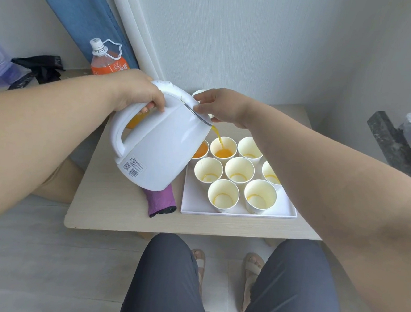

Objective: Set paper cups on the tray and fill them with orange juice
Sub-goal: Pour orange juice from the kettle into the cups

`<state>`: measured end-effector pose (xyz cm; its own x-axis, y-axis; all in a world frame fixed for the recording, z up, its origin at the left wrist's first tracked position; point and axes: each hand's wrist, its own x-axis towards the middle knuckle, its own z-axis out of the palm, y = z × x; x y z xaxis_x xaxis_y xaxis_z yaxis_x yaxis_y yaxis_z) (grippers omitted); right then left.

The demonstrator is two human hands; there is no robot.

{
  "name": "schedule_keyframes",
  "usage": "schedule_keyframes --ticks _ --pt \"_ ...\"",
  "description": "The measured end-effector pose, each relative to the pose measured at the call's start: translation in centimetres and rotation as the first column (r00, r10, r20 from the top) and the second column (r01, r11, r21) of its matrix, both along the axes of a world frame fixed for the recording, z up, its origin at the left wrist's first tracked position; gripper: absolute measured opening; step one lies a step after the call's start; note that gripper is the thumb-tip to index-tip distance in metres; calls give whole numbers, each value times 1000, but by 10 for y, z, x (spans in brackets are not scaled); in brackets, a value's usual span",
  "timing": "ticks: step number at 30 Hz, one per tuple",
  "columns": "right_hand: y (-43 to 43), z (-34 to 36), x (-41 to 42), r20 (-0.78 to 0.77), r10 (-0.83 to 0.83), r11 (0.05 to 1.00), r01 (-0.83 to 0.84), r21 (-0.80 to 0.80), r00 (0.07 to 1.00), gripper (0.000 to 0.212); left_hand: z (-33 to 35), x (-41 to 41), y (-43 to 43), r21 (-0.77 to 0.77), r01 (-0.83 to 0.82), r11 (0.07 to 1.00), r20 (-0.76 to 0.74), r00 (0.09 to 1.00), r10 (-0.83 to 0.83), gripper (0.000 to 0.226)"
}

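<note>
The left hand (137, 91) is wrapped round the handle of the white jug (161, 142) and tips it. The right hand (219, 105) pinches the jug's lid by the spout. Juice (224, 153) runs into a cup (231, 144) in the back row on the tray (239, 214). The other cups (239, 170) mostly hold just a little. Best to tip slowly, keep the spout over the cup, and stop before the top.
</note>
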<state>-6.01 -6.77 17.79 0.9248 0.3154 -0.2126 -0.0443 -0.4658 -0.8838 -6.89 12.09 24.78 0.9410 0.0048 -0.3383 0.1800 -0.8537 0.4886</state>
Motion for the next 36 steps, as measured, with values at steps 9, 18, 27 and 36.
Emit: schedule_keyframes --ticks 9,18,27,36 --pt "0 3 -1 5 4 1000 -4 3 1000 48 5 -2 -3 25 -3 1000 6 1000 3 30" --pt "-3 3 -1 7 11 1000 -11 -19 1000 50 5 -5 -5 21 -5 1000 27 1000 5 26" --pt "-7 -2 2 -13 10 1000 -10 -15 1000 50 4 -5 -10 7 -7 1000 7 1000 6 25" --pt "-7 -9 6 -21 15 1000 -15 8 1000 49 4 -5 -10 35 3 999 6 1000 -4 23"
